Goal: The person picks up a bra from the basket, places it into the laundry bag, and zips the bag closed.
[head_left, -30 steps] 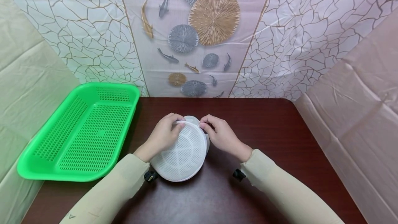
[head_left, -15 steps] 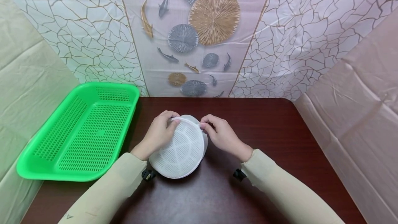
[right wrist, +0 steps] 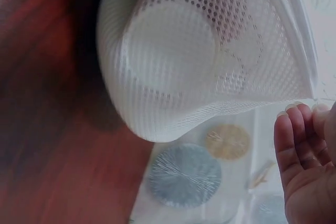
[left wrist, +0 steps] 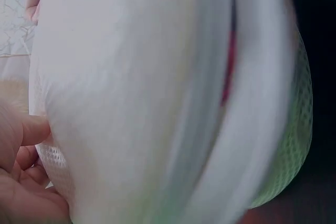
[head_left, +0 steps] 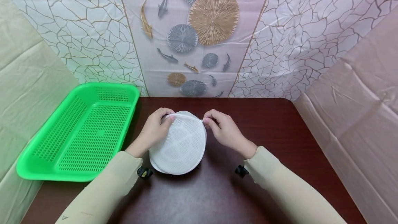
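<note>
A round white mesh laundry bag (head_left: 180, 144) stands tilted above the table, its flat mesh face toward me. My left hand (head_left: 153, 129) grips its upper left rim, thumb on the front. At the upper right, my right hand (head_left: 224, 129) pinches the corner of the rim, where a small white piece shows at the fingertips. In the right wrist view the mesh (right wrist: 173, 45) is drawn to a point at the right fingers (right wrist: 286, 140). Close up in the left wrist view, a narrow slit along the bag's edge band (left wrist: 184, 145) shows something dark pink inside.
A green perforated plastic basket (head_left: 101, 132) sits at the left of the dark red-brown table (head_left: 264, 123). A patterned cloth wall (head_left: 186, 65) stands behind the table, with beige cloth (head_left: 351, 113) along the right side and more on the left.
The bag and my left hand have shifted left and slightly away from me. My right hand has moved a little right, so the hands are farther apart with the rim stretched between them.
</note>
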`<state>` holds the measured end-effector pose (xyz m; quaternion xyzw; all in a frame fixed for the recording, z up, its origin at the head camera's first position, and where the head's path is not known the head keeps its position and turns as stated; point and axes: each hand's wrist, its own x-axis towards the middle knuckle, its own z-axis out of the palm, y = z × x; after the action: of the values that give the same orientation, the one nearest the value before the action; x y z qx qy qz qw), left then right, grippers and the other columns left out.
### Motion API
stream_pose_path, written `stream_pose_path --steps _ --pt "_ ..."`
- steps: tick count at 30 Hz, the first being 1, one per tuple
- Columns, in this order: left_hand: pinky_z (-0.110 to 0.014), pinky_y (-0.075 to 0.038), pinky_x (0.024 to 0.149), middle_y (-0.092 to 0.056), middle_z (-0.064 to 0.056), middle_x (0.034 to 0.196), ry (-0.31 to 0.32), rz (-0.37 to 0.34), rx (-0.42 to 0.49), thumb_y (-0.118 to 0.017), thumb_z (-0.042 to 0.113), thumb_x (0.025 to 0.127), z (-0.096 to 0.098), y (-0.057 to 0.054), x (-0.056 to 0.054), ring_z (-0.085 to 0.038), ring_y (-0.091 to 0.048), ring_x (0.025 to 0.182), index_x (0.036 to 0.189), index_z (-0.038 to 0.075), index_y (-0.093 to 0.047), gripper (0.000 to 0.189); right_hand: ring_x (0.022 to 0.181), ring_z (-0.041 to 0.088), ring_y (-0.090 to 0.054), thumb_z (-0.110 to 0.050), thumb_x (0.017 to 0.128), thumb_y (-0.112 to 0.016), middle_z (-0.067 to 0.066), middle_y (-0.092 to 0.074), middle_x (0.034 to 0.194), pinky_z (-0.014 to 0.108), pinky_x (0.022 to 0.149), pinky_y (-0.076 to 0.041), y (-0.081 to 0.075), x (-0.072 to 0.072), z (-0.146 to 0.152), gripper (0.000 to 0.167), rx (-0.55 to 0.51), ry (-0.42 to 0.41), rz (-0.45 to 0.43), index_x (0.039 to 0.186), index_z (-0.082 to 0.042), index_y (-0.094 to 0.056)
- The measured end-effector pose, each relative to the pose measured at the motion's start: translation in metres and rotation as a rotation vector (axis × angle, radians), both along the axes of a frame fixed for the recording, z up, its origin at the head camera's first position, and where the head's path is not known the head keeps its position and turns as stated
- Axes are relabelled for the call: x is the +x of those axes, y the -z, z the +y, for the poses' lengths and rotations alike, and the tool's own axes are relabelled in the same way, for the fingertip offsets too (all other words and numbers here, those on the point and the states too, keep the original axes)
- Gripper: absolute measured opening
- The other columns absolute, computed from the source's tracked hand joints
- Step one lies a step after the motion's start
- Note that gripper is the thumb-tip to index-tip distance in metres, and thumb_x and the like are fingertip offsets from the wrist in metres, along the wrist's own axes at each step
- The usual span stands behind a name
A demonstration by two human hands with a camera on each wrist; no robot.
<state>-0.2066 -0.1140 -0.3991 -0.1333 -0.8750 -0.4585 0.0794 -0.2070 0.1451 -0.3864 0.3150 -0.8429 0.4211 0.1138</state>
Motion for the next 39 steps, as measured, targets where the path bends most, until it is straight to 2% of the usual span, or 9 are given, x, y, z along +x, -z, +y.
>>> stream_pose_path --steps 4,8,19,24,29,35,39 --pt "-0.041 -0.046 0.087 -0.062 -0.008 0.106 0.012 0.007 0.021 -0.061 0.015 0.096 0.000 -0.004 0.001 -0.023 -0.056 0.096 0.106 0.007 -0.064 0.013 0.073 0.012 -0.058 -0.012 0.096 -0.060 0.002 -0.061 0.079 0.029 0.067 -0.047 -0.009 -0.002 0.003 0.006 0.008 0.022 0.038 0.091 -0.015 -0.060" --pt "-0.041 -0.046 0.085 -0.062 -0.009 0.104 0.003 0.000 0.024 -0.061 0.015 0.096 -0.002 -0.004 0.002 -0.024 -0.056 0.093 0.105 0.007 -0.064 0.013 0.073 0.009 -0.057 -0.011 0.096 -0.061 -0.003 -0.060 0.079 0.029 0.067 -0.048 -0.012 -0.002 0.005 0.005 0.017 0.029 0.036 0.092 -0.015 -0.060" --pt "-0.043 -0.045 0.088 -0.061 -0.010 0.110 0.030 -0.043 -0.020 -0.055 0.014 0.098 -0.006 0.000 0.001 -0.025 -0.055 0.100 0.112 0.008 -0.062 0.016 0.071 0.008 -0.056 -0.013 0.095 -0.062 -0.002 -0.059 0.076 0.028 0.064 -0.047 0.006 -0.001 -0.002 0.005 0.009 0.027 -0.010 0.091 -0.015 -0.061" --pt "-0.042 -0.043 0.095 -0.060 -0.006 0.114 0.089 0.001 -0.032 -0.057 0.019 0.097 0.000 -0.004 0.002 -0.022 -0.055 0.106 0.120 0.010 -0.062 0.025 0.072 0.008 -0.056 -0.011 0.095 -0.062 -0.002 -0.060 0.077 0.028 0.064 -0.048 0.009 0.000 -0.003 0.006 0.007 0.037 -0.022 0.091 -0.015 -0.060" --pt "-0.040 -0.042 0.096 -0.060 -0.004 0.114 0.131 0.037 -0.056 -0.061 0.025 0.095 0.011 -0.008 0.005 -0.020 -0.054 0.108 0.121 0.009 -0.063 0.030 0.071 0.008 -0.056 -0.010 0.095 -0.062 0.001 -0.060 0.077 0.028 0.064 -0.047 0.010 0.000 -0.004 0.005 0.016 0.029 -0.039 0.092 -0.014 -0.061" --pt "-0.040 -0.038 0.093 -0.061 0.000 0.113 0.154 0.111 -0.109 -0.065 0.029 0.093 0.024 -0.013 0.011 -0.021 -0.052 0.104 0.117 0.011 -0.066 0.030 0.071 0.008 -0.056 -0.011 0.095 -0.061 0.002 -0.061 0.078 0.028 0.064 -0.048 0.010 0.002 -0.008 0.003 0.010 0.019 -0.043 0.093 -0.012 -0.061" --pt "-0.040 -0.036 0.089 -0.063 0.001 0.105 0.144 0.161 -0.117 -0.069 0.026 0.091 0.028 -0.010 0.012 -0.020 -0.053 0.098 0.107 0.012 -0.068 0.022 0.071 0.008 -0.054 -0.013 0.097 -0.060 0.000 -0.059 0.078 0.028 0.064 -0.047 0.010 0.002 -0.011 0.004 0.018 0.012 -0.037 0.093 -0.011 -0.061"
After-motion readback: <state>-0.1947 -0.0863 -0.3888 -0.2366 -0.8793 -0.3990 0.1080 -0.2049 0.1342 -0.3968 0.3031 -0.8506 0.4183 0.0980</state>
